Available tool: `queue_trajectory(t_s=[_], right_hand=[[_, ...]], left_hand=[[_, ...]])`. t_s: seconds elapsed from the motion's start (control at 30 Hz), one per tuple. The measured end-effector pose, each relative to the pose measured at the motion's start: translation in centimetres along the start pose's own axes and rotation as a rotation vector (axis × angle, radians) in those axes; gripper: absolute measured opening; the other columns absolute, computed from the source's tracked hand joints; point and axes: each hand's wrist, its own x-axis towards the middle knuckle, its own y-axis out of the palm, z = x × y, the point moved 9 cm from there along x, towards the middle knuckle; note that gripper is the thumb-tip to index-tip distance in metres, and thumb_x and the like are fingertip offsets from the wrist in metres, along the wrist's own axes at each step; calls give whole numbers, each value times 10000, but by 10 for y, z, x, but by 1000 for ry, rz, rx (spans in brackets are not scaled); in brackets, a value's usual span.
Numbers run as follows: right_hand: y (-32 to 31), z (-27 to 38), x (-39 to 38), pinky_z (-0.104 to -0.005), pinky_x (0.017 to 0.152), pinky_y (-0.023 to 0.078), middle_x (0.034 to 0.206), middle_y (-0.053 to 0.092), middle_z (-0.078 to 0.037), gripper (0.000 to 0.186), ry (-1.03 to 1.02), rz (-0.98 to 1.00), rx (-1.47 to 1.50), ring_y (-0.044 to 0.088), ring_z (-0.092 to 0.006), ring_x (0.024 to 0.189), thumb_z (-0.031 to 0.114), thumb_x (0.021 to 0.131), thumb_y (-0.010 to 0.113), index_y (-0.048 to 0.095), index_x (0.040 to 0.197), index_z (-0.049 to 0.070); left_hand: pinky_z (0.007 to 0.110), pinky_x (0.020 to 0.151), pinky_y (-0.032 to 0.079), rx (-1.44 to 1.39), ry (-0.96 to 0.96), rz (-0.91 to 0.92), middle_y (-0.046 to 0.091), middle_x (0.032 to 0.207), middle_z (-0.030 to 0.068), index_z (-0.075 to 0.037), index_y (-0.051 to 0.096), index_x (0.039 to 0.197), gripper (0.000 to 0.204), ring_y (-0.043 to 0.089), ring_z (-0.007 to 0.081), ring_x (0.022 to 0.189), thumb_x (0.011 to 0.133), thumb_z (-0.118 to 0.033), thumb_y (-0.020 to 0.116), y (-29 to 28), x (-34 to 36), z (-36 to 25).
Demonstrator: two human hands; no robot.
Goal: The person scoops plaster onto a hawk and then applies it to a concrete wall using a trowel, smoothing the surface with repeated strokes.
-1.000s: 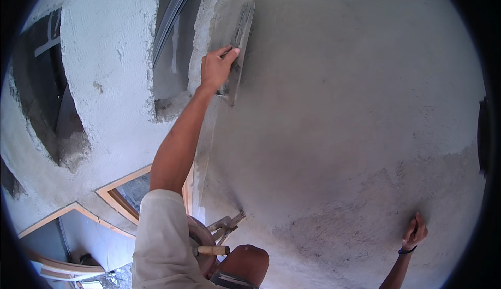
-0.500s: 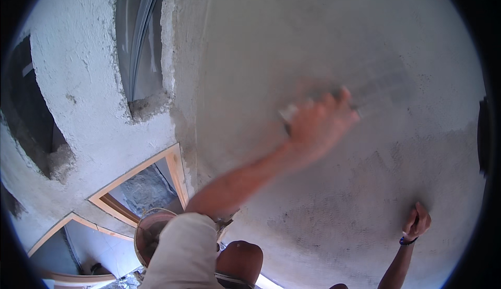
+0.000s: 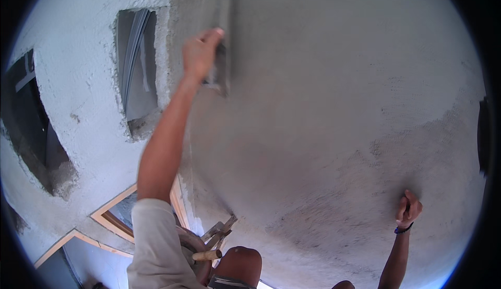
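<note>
A flat plastering trowel (image 3: 223,69) is gripped by my left hand (image 3: 201,54). Its blade stands nearly upright against the grey plastered wall (image 3: 313,106), near the plaster's left edge, slightly blurred by motion. Low on the right, my right hand (image 3: 409,208) rests at the wall with its fingers curled in. Whether anything is between those fingers is hidden. A dark beaded bracelet (image 3: 403,230) circles that wrist.
Left of the plaster runs a rough white wall (image 3: 78,90) with a rectangular opening (image 3: 140,64) and a darker opening (image 3: 36,127). Wood-framed openings (image 3: 112,201) lie lower. By my knee (image 3: 237,265) are a bucket (image 3: 194,241) and a wooden tool handle (image 3: 207,255).
My left hand has swept the trowel up and left across the plaster, and the blade has turned nearly upright. The wooden handle near the bucket has come into view. My right hand stays low at the wall.
</note>
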Motion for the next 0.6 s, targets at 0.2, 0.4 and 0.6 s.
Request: queue_trajectory(t_s=[0.2, 0.4, 0.6], right_hand=[[2, 8, 2, -304, 442, 355, 608, 556, -61, 141, -73, -19, 20, 473, -169, 443, 53, 826, 568, 630, 949, 22], [-7, 14, 14, -296, 393, 291, 529, 456, -27, 189, -197, -63, 5, 399, -160, 391, 15, 786, 551, 628, 959, 32], [14, 13, 6, -306, 410, 350, 589, 541, -64, 174, -130, -84, 67, 470, -183, 427, -4, 804, 551, 636, 955, 19]], left_hand=[[279, 469, 438, 198, -178, 29, 653, 728, 77, 3, 673, 1085, 485, 528, 123, 502, 837, -414, 647, 36, 62, -4], [407, 792, 502, 351, 151, 365, 681, 982, 161, -64, 634, 1161, 544, 641, 361, 857, 837, -500, 596, 157, -106, -142], [287, 338, 395, 319, 657, 456, 505, 704, 43, -42, 410, 1349, 589, 481, 124, 503, 889, -354, 605, 203, -351, -163]])
